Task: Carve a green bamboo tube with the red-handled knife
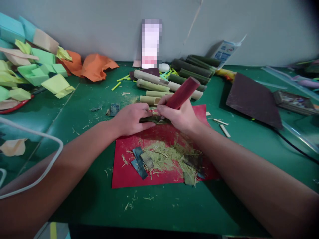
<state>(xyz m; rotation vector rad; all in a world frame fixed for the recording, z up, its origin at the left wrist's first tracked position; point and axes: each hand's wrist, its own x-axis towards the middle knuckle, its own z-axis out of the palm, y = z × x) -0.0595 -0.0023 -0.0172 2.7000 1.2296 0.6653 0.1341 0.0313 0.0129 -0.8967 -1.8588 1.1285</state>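
My left hand point(132, 119) is closed on a short dark green bamboo piece point(163, 120), holding it down over a red sheet point(124, 177). In my right hand point(183, 118) is a carving tool with a thick red handle point(183, 91), slanting up and to the right. Its tip meets the bamboo between my two hands, though the blade is mostly hidden by fingers. Pale green shavings point(166, 156) are heaped on the sheet in front of the bamboo, with dark sandpaper-like scraps point(140, 162) among them.
Several bamboo lengths point(191, 68) lie beyond my hands. Behind them a phone point(151, 43) leans on the wall. Folded coloured papers point(37, 71) and orange paper point(97, 66) fill the left. A dark brown sheet point(251, 99) lies right. A white cable point(56, 142) crosses my left forearm.
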